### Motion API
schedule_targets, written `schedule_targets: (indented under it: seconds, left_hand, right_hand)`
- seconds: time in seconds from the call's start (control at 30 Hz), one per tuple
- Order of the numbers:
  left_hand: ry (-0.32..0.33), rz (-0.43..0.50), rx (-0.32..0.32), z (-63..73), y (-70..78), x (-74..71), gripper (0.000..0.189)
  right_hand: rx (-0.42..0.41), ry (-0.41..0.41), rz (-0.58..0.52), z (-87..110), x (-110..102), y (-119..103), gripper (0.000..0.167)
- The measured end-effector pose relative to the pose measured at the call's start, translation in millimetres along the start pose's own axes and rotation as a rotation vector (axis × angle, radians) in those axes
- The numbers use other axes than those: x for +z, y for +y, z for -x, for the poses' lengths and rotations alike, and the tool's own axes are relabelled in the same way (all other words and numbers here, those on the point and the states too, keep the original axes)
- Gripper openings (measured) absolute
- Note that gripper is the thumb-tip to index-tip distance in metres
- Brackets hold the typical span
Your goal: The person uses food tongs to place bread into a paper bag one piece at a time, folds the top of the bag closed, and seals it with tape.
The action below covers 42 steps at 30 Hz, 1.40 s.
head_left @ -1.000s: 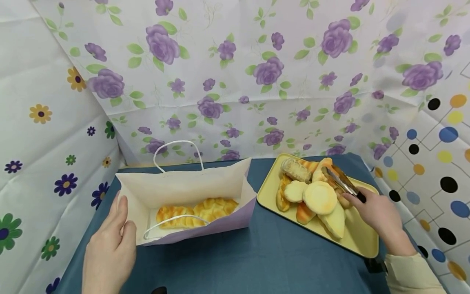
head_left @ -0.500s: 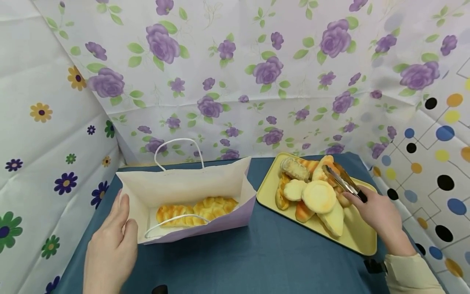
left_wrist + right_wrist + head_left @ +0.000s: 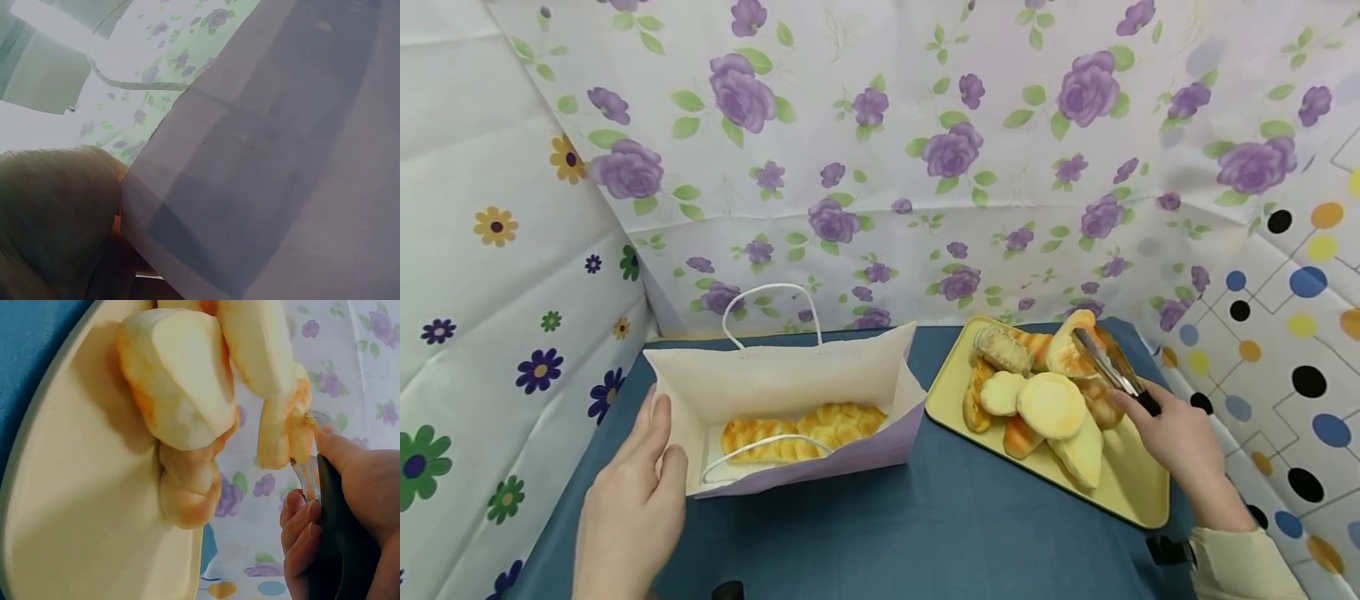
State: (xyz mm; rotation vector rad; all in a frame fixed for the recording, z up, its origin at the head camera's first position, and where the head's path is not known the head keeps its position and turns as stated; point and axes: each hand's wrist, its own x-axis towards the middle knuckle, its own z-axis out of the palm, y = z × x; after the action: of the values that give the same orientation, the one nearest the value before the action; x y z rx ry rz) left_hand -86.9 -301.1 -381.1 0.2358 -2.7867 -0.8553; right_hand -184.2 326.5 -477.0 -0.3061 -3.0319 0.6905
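My left hand (image 3: 634,492) rests with fairly straight fingers along the left side of an upright paper bag (image 3: 790,371), white inside and lilac outside. In the left wrist view the bag's panel (image 3: 269,144) fills most of the picture, the hand right at its edge. Two golden toy breads (image 3: 838,425) lie in the bag. My right hand (image 3: 1180,433) grips the black handles of metal tongs (image 3: 1105,362). Between the tongs' tips is a pale bread piece (image 3: 1067,348) with browned ends, at the back of the heaped yellow tray (image 3: 1131,492).
More breads lie on the tray, among them a pale round one (image 3: 1051,406) and a brown knotted one (image 3: 1101,404). White cord handles (image 3: 771,287) stand up behind the bag and hang across its opening. Patterned cloths (image 3: 880,167) wall in the blue tabletop (image 3: 970,500).
The tongs and the bread piece between them have shifted slightly up and right, uncovering more of the brown knotted bread. The left hand stays at the bag's side.
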Motion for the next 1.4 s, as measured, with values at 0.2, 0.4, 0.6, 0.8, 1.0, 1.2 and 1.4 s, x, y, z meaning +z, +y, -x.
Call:
schedule_targets:
  seconds: [0.2, 0.4, 0.6, 0.8, 1.0, 1.2, 1.4]
  left_hand:
    - [-0.001, -0.004, -0.002, -0.7, 0.1, -0.3, 0.057]
    - [0.0, -0.003, -0.008, -0.9, 0.8, -0.1, 0.057]
    - [0.005, 0.008, -0.009, 0.2, -0.9, 0.0, 0.057]
    - [0.009, 0.013, 0.002, 0.7, -2.7, -0.9, 0.057]
    - [0.009, 0.017, 0.013, -0.4, -1.1, -1.5, 0.056]
    - [0.01, 0.017, 0.02, -1.0, 0.3, -1.3, 0.056]
    - [0.011, 0.014, 0.013, 0.0, -2.2, -1.0, 0.057]
  right_hand:
    - [-0.009, 0.028, -0.061, 0.3, -5, -9, 0.097]
    - [-0.07, 0.048, -0.067, 3.0, -15, -31, 0.094]
    - [-0.159, 0.11, -0.068, 7.7, -27, -61, 0.084]
    - [-0.23, 0.156, -0.09, 14.5, -39, -90, 0.078]
    - [-0.328, 0.25, -0.139, 23.4, -47, -113, 0.067]
    - [-0.447, 0.349, -0.171, 32.6, -53, -135, 0.056]
    - [-0.591, 0.377, -0.142, 38.4, -63, -166, 0.058]
